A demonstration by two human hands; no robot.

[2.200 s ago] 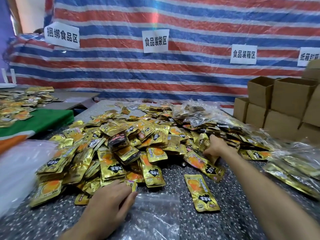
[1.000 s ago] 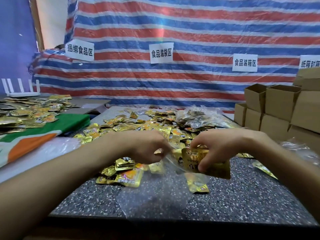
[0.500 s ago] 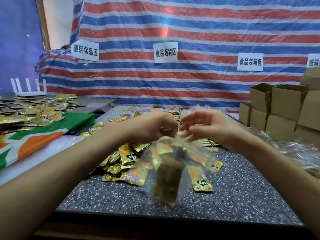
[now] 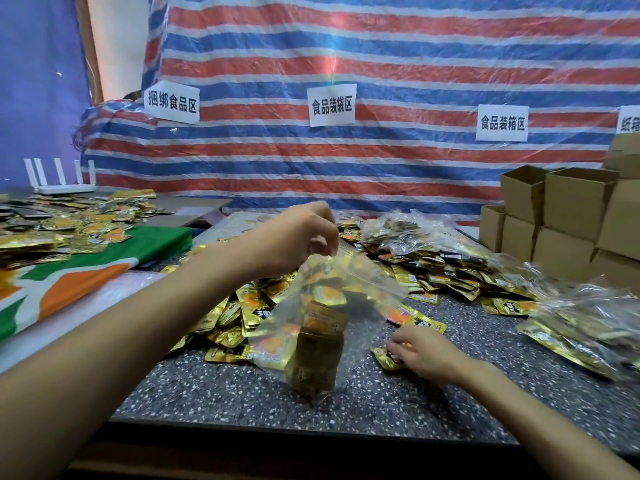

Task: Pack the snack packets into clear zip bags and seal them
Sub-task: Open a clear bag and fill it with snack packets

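My left hand (image 4: 300, 237) pinches the top edge of a clear zip bag (image 4: 322, 320) and holds it up above the speckled table (image 4: 242, 396). Gold snack packets (image 4: 316, 355) hang inside the bag, near its bottom. My right hand (image 4: 420, 353) is down on the table to the right of the bag, its fingers curled on a loose gold packet (image 4: 386, 360). A large pile of gold packets (image 4: 242, 317) lies behind the bag.
Filled clear bags (image 4: 585, 323) lie at the right, more (image 4: 408, 233) at the back. Open cardboard boxes (image 4: 568, 216) are stacked at the far right. A green and orange cloth (image 4: 86, 268) with packets covers the left table. A striped tarp hangs behind.
My right hand let go of the bag's top and dropped to the table onto a loose packet. My left hand keeps the bag lifted, now alone.
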